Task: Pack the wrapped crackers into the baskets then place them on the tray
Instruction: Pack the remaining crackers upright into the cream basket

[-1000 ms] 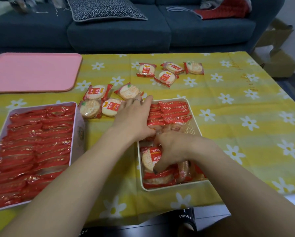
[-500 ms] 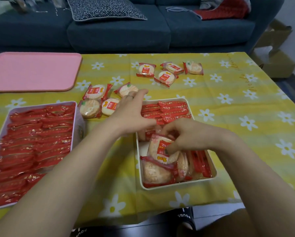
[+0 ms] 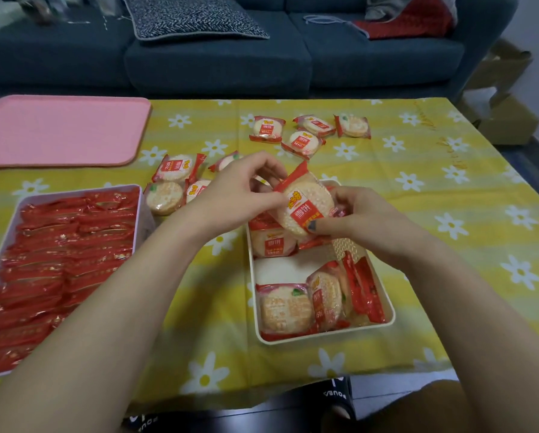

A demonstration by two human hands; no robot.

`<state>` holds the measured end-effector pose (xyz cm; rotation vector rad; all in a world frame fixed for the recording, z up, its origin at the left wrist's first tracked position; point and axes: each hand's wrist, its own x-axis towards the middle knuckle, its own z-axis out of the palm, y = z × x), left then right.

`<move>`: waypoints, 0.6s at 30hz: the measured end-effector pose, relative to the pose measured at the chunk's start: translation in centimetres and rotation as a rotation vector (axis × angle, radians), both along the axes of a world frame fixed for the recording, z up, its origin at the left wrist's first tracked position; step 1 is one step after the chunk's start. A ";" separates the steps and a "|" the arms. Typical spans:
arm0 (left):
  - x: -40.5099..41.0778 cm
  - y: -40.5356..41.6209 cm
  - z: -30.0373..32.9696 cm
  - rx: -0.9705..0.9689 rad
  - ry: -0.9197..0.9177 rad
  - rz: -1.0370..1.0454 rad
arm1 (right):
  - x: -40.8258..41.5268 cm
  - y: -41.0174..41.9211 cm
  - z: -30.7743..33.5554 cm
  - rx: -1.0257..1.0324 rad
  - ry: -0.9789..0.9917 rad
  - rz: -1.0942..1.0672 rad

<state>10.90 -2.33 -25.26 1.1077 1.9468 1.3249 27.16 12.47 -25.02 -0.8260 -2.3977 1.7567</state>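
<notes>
Both hands hold one wrapped cracker [image 3: 305,210] tilted above the far half of the cream basket [image 3: 324,335]. My left hand [image 3: 240,189] pinches its upper left edge and my right hand [image 3: 352,217] grips its lower right side. The basket holds several wrapped crackers, some flat, some on edge, with a bare patch [image 3: 277,268] in its middle. A larger basket [image 3: 59,264] at the left is packed full of red-wrapped crackers. The pink tray [image 3: 59,129] lies at the far left with nothing on it.
Loose wrapped crackers lie in two groups on the yellow flowered tablecloth: one group [image 3: 174,182] beside the full basket, another [image 3: 305,129] further back. A dark blue sofa [image 3: 218,57] runs behind the table. Cardboard boxes [image 3: 505,98] stand at the right.
My right hand lifted a cracker out of the cream basket's near half and both hands now hold it up over the far half. The view moved slightly closer.
</notes>
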 end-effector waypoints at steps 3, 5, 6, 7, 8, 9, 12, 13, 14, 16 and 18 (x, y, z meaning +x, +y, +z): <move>0.3 -0.1 0.5 -0.007 0.058 -0.043 | -0.2 -0.3 -0.2 -0.016 0.008 -0.009; 0.4 -0.3 0.7 -0.010 0.111 -0.056 | -0.4 -0.5 -0.2 0.075 0.012 0.011; 0.4 -0.3 0.7 -0.012 0.126 -0.064 | -0.4 -0.6 -0.3 0.154 0.017 0.025; 0.4 -0.4 0.7 -0.018 0.143 -0.078 | -0.5 -0.7 -0.3 0.236 0.022 0.017; 0.3 -0.4 0.6 -0.040 0.166 -0.093 | -0.5 -0.9 -0.3 0.313 0.024 -0.003; 0.3 -0.4 0.5 -0.074 0.195 -0.109 | -0.5 -1.0 -0.3 0.397 0.023 -0.023; 0.5 -0.4 -0.1 -0.180 0.348 -0.149 | -0.7 -2.0 -0.4 0.613 0.016 -0.020; 0.6 -0.3 -0.3 -0.196 0.421 -0.164 | -0.8 -2.2 -0.6 0.637 0.008 -0.009; 0.8 -0.2 -0.6 -0.215 0.495 -0.183 | -1.0 -2.5 -0.9 0.646 -0.008 0.007; 1.0 -0.1 -1.3 -0.288 0.621 -0.232 | -1.5 -2.9 -1.9 0.656 -0.058 0.041; 1.2 -0.1 -2.0 -0.355 0.711 -0.250 | -1.9 -3.3 -2.9 0.711 -0.097 0.080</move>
